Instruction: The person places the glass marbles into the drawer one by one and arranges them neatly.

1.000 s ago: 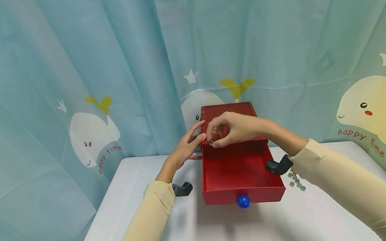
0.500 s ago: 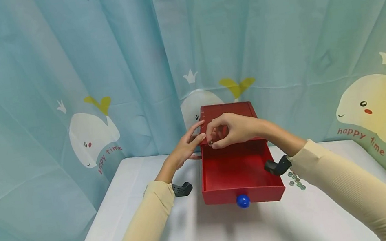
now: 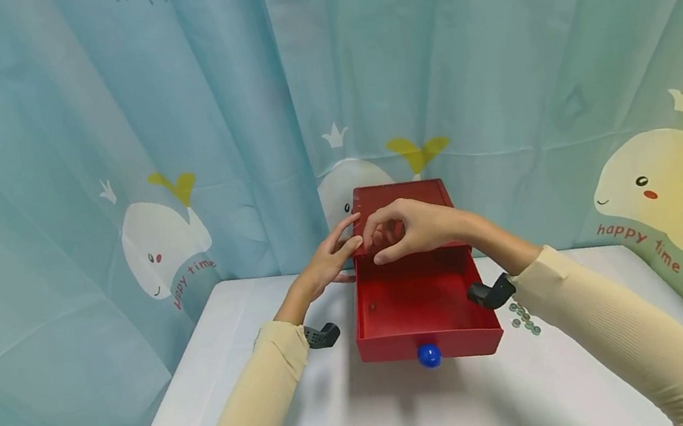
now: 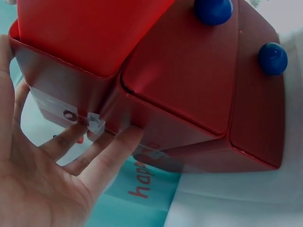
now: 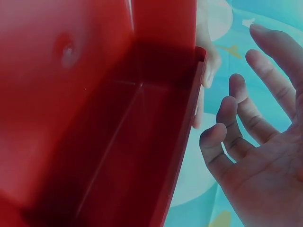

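A red drawer cabinet (image 3: 401, 194) with blue knobs stands on the table, its top drawer (image 3: 432, 346) pulled out. My left hand (image 3: 323, 266) steadies the cabinet, thumb and fingers spread along its left side; in the left wrist view the fingers (image 4: 111, 151) touch the red side wall. Above the drawer's back end hovers my right hand (image 3: 415, 224), thumb and index fingertip apart with nothing between them. Inside the drawer, near its left wall, lies one small glass marble (image 3: 372, 307), seen blurred as a marble (image 5: 68, 49) in the right wrist view.
Several similar glass marbles (image 3: 524, 318) lie on the white table (image 3: 318, 420) to the right of the drawer, partly behind the right wrist's black camera (image 3: 492, 292). A blue knob (image 3: 429, 356) juts from the drawer front. Behind the table hangs a whale-patterned curtain (image 3: 223, 113).
The right thumb and fingers have parted and let go of the marble, which has dropped into the drawer. The left hand stays at the cabinet's side.
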Tool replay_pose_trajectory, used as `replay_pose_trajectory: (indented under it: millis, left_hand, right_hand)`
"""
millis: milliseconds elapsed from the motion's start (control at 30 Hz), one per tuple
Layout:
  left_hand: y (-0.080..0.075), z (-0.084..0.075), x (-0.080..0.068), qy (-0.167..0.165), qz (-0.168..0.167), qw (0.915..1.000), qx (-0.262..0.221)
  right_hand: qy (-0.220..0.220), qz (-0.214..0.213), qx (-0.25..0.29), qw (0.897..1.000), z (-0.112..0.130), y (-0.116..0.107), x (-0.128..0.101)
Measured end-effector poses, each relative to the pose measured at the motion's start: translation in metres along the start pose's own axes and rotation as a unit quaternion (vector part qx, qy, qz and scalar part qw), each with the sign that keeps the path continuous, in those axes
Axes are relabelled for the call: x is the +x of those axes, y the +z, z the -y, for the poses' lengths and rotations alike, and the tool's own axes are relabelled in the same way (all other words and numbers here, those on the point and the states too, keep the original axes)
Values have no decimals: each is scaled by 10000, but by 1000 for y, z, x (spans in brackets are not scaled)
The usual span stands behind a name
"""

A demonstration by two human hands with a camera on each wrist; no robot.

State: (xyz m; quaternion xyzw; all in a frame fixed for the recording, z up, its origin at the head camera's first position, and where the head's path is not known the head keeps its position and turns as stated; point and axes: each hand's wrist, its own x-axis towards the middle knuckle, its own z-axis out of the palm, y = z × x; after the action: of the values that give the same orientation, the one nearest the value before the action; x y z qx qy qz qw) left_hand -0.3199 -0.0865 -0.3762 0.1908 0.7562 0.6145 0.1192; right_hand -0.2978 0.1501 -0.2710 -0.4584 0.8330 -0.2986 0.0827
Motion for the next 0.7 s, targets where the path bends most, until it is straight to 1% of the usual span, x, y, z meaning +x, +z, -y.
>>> replay_pose_trajectory:
  millis: [267,467,700]
  left_hand:
    - [1,1,1,-18,-47,10000,-43]
    - [2,2,2,-40,-84,9999,-59]
    - [1,1,1,-12,-46,10000,-52]
  right_hand:
    - [-28,-114,-62,9999,-1,-2,-4]
    - [-85,-235,-256,9994,3,-6,-9]
    - [-109,-378,-504,9979,9,-12,-20]
